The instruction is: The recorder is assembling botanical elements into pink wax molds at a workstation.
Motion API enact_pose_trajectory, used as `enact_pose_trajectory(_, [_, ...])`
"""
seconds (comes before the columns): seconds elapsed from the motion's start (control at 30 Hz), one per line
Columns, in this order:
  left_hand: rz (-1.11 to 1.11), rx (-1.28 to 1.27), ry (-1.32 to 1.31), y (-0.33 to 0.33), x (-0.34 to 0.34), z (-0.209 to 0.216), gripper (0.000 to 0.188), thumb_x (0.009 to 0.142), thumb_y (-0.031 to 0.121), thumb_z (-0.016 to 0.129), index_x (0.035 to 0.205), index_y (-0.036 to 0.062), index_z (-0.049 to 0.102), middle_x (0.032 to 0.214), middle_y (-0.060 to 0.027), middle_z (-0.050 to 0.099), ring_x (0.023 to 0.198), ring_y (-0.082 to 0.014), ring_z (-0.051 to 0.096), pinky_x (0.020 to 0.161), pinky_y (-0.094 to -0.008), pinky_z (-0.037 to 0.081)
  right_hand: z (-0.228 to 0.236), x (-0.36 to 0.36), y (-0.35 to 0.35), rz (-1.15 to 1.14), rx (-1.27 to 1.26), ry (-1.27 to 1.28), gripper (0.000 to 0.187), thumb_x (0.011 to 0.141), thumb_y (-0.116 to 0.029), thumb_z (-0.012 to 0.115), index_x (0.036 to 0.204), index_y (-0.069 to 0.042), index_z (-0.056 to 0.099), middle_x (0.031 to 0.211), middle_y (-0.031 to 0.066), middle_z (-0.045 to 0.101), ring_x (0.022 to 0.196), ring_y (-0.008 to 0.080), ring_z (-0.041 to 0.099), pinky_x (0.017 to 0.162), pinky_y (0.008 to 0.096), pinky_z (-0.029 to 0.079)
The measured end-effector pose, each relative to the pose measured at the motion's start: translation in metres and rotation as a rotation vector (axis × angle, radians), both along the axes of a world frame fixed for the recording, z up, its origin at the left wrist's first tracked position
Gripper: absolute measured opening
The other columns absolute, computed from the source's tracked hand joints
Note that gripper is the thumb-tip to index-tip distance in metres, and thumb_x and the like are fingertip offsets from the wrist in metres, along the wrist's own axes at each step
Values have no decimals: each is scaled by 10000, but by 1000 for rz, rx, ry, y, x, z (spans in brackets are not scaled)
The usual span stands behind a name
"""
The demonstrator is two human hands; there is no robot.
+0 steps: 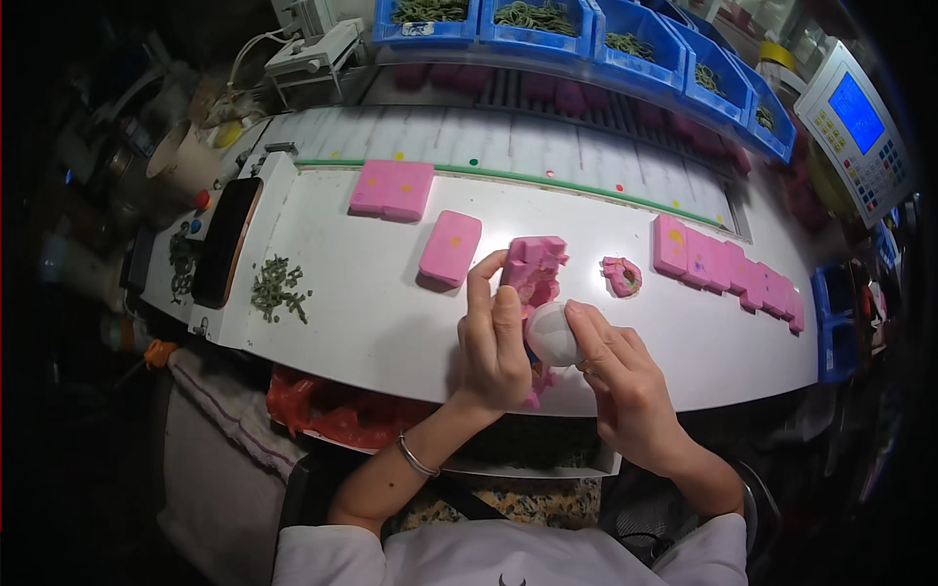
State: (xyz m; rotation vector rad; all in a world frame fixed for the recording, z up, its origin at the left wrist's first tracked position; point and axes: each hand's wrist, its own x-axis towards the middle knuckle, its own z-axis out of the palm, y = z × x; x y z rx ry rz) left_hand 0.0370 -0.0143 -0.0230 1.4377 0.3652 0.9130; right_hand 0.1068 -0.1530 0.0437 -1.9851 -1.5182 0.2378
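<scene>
Smooth whitish ball, right hand pinching its two-o'clock edge; left hand grips jagged pink rubber-like block, likely soft; nine-o'clock hold suits.

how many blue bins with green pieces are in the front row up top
5, left to right, top to upper right: first bin, second bin, third bin, fourth bin, fifth bin. Others behind may be hidden.

Two pink blocks lie together near the back edge of the white bench, left of centre, with a single block closer to the front. A pink ring lies right of centre; a row of blocks runs toward the right edge. Green bits are scattered near the left edge; a phone lies there, perhaps on its own ledge.
</scene>
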Motion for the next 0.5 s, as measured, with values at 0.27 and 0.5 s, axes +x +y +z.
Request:
enact_pose_trajectory(0.27, [-5,-82,23,-4,3,9,375,998,261,263,1217,-25,367,907,-164,639,819,-196,632,731,-302,496,2,-3,-5,-27,47,-64,845,551,180,536,1355,-51,417,1351,132,443,956,290,513,845,357,407])
enact_pose_trajectory(0.5, [12,-246,-9,2,2,7,343,1005,256,263,1130,-22,420,877,-141,636,767,-180,637,713,-283,505,-5,-7,2,-46,82,-228,776,589,110,564,1337,-73,465,1337,138,471,948,255,525,826,350,393])
